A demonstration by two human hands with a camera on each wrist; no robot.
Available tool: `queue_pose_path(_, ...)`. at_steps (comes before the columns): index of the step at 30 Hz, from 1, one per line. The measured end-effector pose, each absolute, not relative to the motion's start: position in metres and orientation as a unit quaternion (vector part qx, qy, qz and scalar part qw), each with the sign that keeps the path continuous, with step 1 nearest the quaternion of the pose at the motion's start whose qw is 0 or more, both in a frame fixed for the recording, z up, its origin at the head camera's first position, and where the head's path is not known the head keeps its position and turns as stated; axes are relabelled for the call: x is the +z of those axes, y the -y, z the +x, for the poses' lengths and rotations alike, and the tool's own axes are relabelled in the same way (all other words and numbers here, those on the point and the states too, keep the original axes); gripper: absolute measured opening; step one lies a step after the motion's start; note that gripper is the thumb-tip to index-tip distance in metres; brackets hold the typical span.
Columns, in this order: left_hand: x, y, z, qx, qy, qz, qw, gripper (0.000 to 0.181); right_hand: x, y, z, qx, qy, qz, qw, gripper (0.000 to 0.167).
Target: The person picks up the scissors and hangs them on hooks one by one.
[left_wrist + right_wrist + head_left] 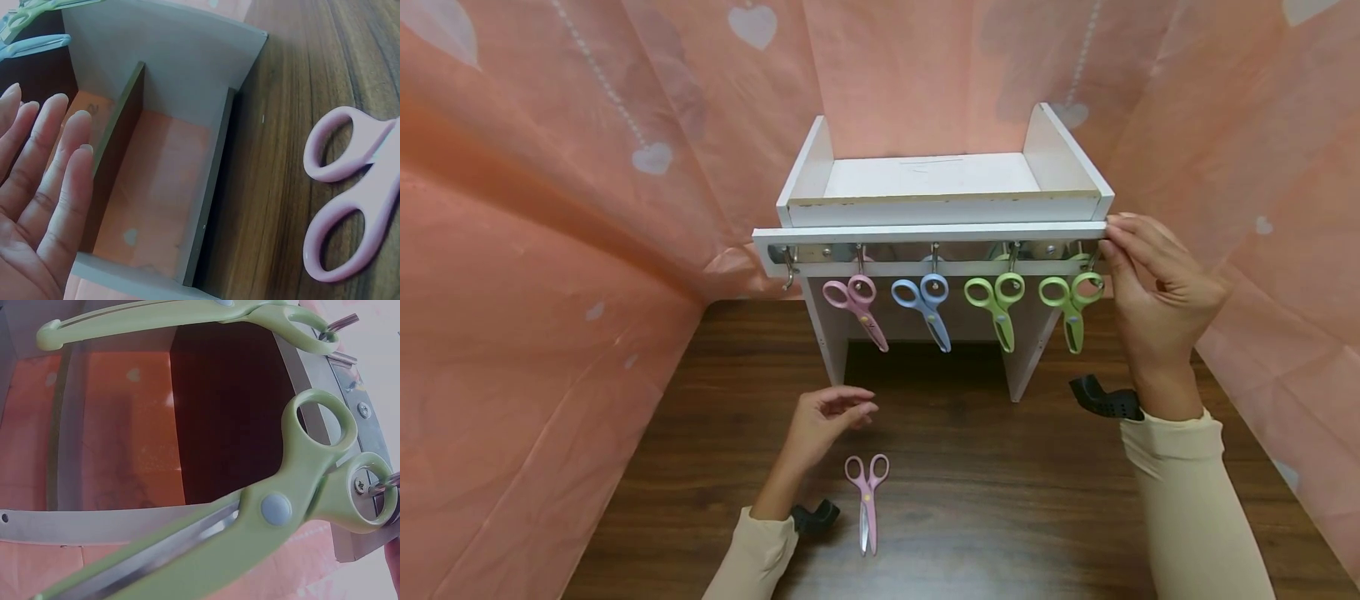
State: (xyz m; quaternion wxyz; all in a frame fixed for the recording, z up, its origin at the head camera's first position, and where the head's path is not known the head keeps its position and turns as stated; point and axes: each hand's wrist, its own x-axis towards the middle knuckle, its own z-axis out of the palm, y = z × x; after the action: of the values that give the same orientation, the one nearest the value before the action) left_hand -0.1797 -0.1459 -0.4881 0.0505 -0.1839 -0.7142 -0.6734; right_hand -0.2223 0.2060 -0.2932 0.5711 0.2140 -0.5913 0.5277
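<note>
My right hand (1176, 296) is at the right end of the white hook rail (925, 232), thumb and fingers pinching its corner. Just beside it, a pair of green scissors (1073, 325) hangs by one handle loop from the rightmost hook. Further left along the rail hang another pair of green scissors (1002, 321), blue scissors (934, 321) and pink scissors (867, 318). My left hand (823, 423) hovers over the table, fingers loosely bent and holding nothing. Below it, a second pair of pink scissors (868, 500) lies on the wood, handles toward the rail.
The rail fronts a white shelf unit (1075, 158) with side panels reaching the dark wooden table (715, 467). The leftmost hook (789, 268) holds nothing. Pink fabric (587, 250) with hearts surrounds the table at the back and sides.
</note>
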Motion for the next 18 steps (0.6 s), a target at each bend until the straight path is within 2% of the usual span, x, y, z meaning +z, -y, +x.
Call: queue_pose_path(18,-0.4983,0.152,-0.1717,-0.651,0.737,-0.183,0.005,0.022,-0.292,-0.2055,-0.2221,0.528,0.591,0.214,0.571,0.015)
